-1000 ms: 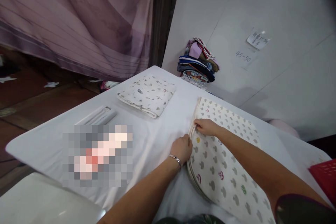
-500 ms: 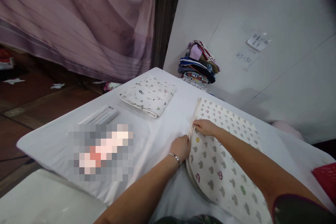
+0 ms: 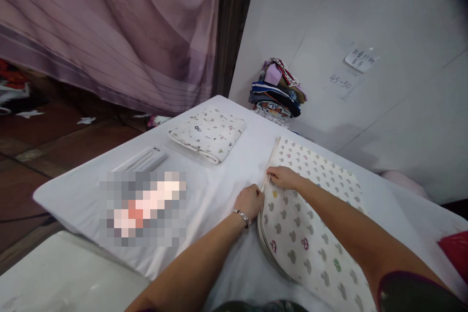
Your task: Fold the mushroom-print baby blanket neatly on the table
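A folded cream cloth (image 3: 292, 219) with a grey mushroom-like print and a few coloured motifs lies on the right part of the white-covered table (image 3: 212, 185). Its layered left edge curves toward me. My left hand (image 3: 250, 202), a bracelet at its wrist, is closed on that edge. Just beyond it, my right hand (image 3: 283, 177) pinches the same edge from above, palm down over the print. The two hands are close together, and the fingertips of the left are partly hidden.
A second folded printed cloth (image 3: 208, 135) lies farther back. Left of it are a pale flat packet (image 3: 149, 160) and a blurred-out item (image 3: 146, 209). Stacked fabrics (image 3: 276, 90) stand by the wall; something red (image 3: 455, 248) is at the right edge. A pink curtain (image 3: 146, 34) hangs behind.
Both hands have shifted very slightly left with the cloth's edge between their fingers. The view has moved a little; the grips look the same.
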The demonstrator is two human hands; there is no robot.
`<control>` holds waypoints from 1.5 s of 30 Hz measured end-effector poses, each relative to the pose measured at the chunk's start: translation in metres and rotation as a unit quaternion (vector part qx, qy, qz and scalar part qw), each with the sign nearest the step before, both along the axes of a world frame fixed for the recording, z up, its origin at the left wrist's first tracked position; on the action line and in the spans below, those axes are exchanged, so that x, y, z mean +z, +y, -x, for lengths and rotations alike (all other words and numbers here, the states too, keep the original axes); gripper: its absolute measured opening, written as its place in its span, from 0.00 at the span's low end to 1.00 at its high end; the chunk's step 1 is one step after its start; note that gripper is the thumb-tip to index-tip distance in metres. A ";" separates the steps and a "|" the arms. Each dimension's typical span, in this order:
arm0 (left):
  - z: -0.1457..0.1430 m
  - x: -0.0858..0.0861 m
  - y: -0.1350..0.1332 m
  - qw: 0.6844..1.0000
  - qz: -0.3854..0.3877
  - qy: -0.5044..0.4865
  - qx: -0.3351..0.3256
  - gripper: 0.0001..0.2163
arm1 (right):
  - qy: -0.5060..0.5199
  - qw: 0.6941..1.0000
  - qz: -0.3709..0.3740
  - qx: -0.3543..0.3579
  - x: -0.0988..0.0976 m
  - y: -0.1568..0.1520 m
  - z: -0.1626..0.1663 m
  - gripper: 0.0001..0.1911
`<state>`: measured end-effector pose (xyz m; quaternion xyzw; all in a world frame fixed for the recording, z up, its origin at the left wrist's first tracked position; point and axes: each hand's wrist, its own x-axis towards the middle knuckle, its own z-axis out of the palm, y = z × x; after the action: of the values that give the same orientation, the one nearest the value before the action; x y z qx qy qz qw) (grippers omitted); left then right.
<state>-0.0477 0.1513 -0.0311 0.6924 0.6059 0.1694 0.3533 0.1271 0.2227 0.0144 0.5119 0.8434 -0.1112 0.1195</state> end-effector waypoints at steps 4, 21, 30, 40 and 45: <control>-0.001 -0.003 -0.001 0.999 -0.021 0.031 -0.016 0.11 | 0.015 1.000 0.001 0.003 0.001 -0.004 0.003 0.14; -0.002 -0.005 0.001 0.998 -0.023 0.048 -0.035 0.15 | -0.016 1.000 0.014 0.019 0.005 -0.009 0.009 0.11; -0.002 -0.007 0.000 0.997 -0.042 0.047 -0.033 0.15 | -0.015 1.000 0.004 -0.004 -0.004 -0.005 0.016 0.12; -0.002 -0.004 -0.006 0.992 -0.057 0.093 -0.066 0.12 | 0.159 0.965 -0.162 -0.130 -0.037 -0.036 0.013 0.10; -0.002 -0.001 -0.008 0.990 -0.054 0.107 -0.074 0.12 | 0.161 0.954 -0.217 -0.130 -0.057 -0.042 0.024 0.17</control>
<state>-0.0460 0.1435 -0.0318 0.7679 0.5768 0.1003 0.2600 0.1035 0.1802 -0.0430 0.6060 0.7814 -0.0207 -0.1472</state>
